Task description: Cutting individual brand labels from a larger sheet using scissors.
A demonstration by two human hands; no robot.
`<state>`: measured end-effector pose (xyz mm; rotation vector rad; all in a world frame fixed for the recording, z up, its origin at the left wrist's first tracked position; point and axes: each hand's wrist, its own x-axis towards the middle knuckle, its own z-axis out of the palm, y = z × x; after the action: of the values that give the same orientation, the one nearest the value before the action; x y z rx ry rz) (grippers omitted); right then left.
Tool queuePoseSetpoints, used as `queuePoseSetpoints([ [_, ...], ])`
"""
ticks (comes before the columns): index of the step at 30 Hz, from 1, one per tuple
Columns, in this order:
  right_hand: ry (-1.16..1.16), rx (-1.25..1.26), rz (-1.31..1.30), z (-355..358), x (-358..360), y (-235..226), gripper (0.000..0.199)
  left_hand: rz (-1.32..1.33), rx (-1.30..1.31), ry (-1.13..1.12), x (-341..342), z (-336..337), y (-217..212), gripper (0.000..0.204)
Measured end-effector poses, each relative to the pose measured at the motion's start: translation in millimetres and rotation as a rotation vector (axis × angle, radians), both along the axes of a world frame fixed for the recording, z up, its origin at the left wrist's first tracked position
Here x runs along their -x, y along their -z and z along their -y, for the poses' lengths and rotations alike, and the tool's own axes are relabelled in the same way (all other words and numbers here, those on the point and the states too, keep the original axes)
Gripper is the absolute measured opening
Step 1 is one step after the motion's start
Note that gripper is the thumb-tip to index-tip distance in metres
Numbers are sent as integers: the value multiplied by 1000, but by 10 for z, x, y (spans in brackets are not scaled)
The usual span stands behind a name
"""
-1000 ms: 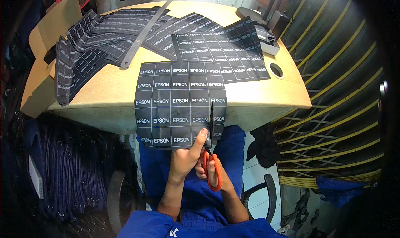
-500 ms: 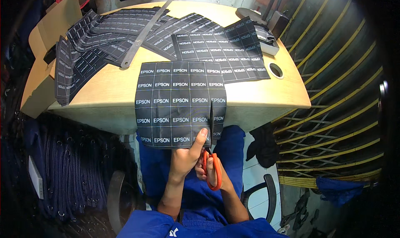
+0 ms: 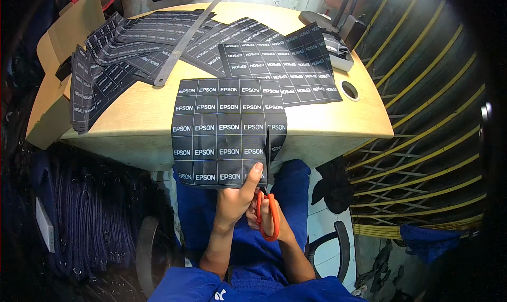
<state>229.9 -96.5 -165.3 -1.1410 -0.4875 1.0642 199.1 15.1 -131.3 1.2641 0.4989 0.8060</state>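
A black printed sheet (image 3: 219, 138) with thin white grid lines hangs over the near edge of the table. My left hand (image 3: 235, 201) grips its lower edge, thumb on top near the right corner and fingers hidden beneath. In my right hand (image 3: 282, 222) are scissors (image 3: 269, 217) with orange handles, fingers through the loops. Their dark blades point away from me, along a grid line near the sheet's right side. The narrow strip (image 3: 275, 138) right of the blades is bent down at its near end and joined to the sheet farther up.
On the wooden table (image 3: 338, 122) lie more printed sheets (image 3: 280, 64), a steel ruler (image 3: 185, 43) and piled sheets (image 3: 142, 32). An open cardboard box (image 3: 50, 119) stands left. A round hole (image 3: 349, 90) pierces the tabletop. A yellow-slatted folding gate (image 3: 422, 143) lines the right.
The scissor blades look closer together than before, and the near end of the right strip has dropped lower behind them. Both hands have stayed almost in place.
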Motion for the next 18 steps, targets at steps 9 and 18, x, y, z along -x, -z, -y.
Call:
queuePoseSetpoints([
  [9,29,22,57,-17,19,7,56,3,-30,-9,4,-2,38,14],
  [18,46,53,65,-36,37,-42,56,3,29,8,18,2,-18,14],
])
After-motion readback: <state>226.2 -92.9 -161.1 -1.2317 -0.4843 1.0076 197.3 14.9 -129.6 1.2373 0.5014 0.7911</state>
